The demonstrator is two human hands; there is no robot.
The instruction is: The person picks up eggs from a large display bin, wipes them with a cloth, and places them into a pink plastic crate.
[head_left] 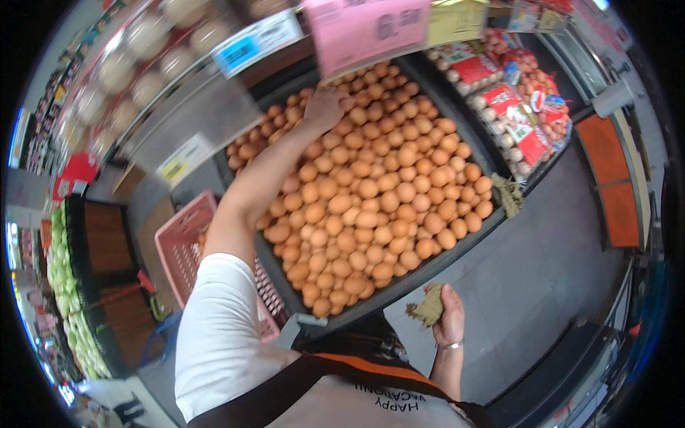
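Note:
A black bin (460, 243) holds a broad heap of loose brown eggs (369, 187). My left hand (324, 109) reaches across to the far side of the heap, just below a hanging pink price sign (369, 37). Its fingers are among the eggs, but they are blurred, and I cannot tell whether they grip one. Low in front of me, to the right of the bin's near edge, my right hand (451, 315) grips a crumpled olive-brown cloth (429, 305). A second cloth (507, 196) of similar colour hangs over the bin's right corner.
Packs of eggs under plastic (147, 59) line a shelf at upper left, above a clear panel (198, 123). Left of the bin stands a pink plastic crate (179, 251). Packaged and netted eggs (514, 123) lie at upper right. Grey floor (556, 235) runs along the right.

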